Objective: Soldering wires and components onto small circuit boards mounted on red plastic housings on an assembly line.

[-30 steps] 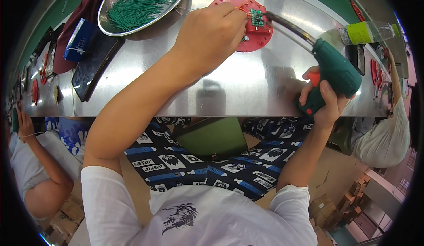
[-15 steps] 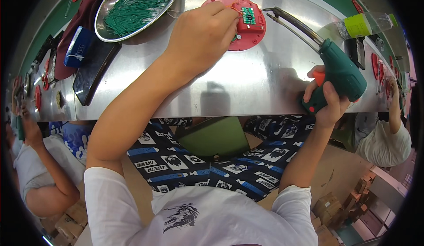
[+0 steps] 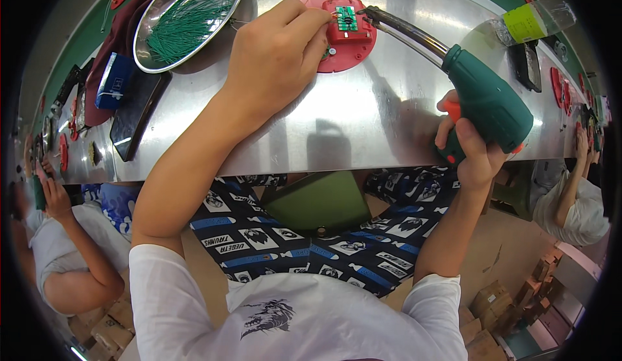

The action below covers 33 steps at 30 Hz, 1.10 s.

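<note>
- My left hand (image 3: 275, 56) rests on the steel bench (image 3: 311, 128), fingers curled shut, with the fingertips (image 3: 322, 21) pinched at the left edge of a small green circuit board (image 3: 346, 19). What is pinched is too fine to make out; a thin wire seems to rise from the fingertips.
- The circuit board sits in a red block on top of a round red plastic disc (image 3: 340, 53), which lies flat on the bench at its far side, just right of my left hand.
- My right hand (image 3: 470, 150) is closed around the grip of a green soldering gun (image 3: 489, 105), near the bench's front edge at right. An orange trigger shows by my thumb.
- The gun's metal barrel (image 3: 405, 30) reaches up and left; its tip is at the right edge of the circuit board, touching or nearly so — I cannot tell which.
- A round steel bowl (image 3: 188, 21) holding a heap of thin green wire pieces stands far left on the bench, well apart from the disc.
- A dark flat tray (image 3: 136, 115) and a blue pack (image 3: 111, 89) lie left of the bowl.
- A clear bottle with a yellow-green label (image 3: 528, 24) lies at the far right.
- Other people sit at either side of me; one person's hands (image 3: 55, 196) are at the bench on my left.
</note>
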Tool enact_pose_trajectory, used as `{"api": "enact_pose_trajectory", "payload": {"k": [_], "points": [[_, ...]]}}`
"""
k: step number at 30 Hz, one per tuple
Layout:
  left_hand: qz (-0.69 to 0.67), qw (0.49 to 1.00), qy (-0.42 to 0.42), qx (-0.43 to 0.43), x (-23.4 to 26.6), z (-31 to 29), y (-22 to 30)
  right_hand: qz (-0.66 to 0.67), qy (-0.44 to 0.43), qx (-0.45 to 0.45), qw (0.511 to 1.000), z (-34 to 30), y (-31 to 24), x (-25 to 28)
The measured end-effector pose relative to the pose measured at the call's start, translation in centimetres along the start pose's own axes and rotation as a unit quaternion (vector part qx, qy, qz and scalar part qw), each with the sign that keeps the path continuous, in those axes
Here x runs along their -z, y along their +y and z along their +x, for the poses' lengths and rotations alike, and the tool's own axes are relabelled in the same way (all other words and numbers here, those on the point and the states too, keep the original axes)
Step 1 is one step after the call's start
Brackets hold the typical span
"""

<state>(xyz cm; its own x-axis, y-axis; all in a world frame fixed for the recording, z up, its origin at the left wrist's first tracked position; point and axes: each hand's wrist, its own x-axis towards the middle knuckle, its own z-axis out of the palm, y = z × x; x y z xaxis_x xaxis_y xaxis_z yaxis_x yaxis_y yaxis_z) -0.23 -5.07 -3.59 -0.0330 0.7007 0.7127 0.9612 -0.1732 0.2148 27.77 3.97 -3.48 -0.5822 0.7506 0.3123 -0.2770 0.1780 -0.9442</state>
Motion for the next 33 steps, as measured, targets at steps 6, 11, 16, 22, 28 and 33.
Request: {"api": "enact_pose_trajectory", "payload": {"k": [6, 11, 16, 22, 28, 33], "points": [[-0.006, 1.000, 0.005, -0.004, -0.3, 0.1, 0.0, -0.071, -0.030, -0.006, 0.997, 0.1, 0.0, 0.0], [-0.001, 1.000, 0.004, -0.007, -0.2, 0.0, 0.0, -0.036, -0.020, -0.015, 0.999, 0.3, -0.3, -0.5], [-0.003, 1.000, 0.004, -0.010, -0.3, 0.1, 0.1, -0.005, 0.008, -0.023, 1.000, 0.4, -0.8, -1.1], [-0.001, 1.000, 0.000, -0.009, -0.1, 0.1, 0.2, -0.024, 0.013, -0.049, 0.998, 0.9, -1.1, -1.3], [-0.005, 1.000, -0.010, 0.001, -0.1, 0.1, 0.5, 0.026, -0.007, -0.077, 0.997, 1.3, -1.0, -0.5], [0.000, 1.000, -0.008, -0.002, 0.0, 0.1, 0.3, 0.034, 0.015, -0.075, 0.996, 1.5, -1.0, -0.7]]}}
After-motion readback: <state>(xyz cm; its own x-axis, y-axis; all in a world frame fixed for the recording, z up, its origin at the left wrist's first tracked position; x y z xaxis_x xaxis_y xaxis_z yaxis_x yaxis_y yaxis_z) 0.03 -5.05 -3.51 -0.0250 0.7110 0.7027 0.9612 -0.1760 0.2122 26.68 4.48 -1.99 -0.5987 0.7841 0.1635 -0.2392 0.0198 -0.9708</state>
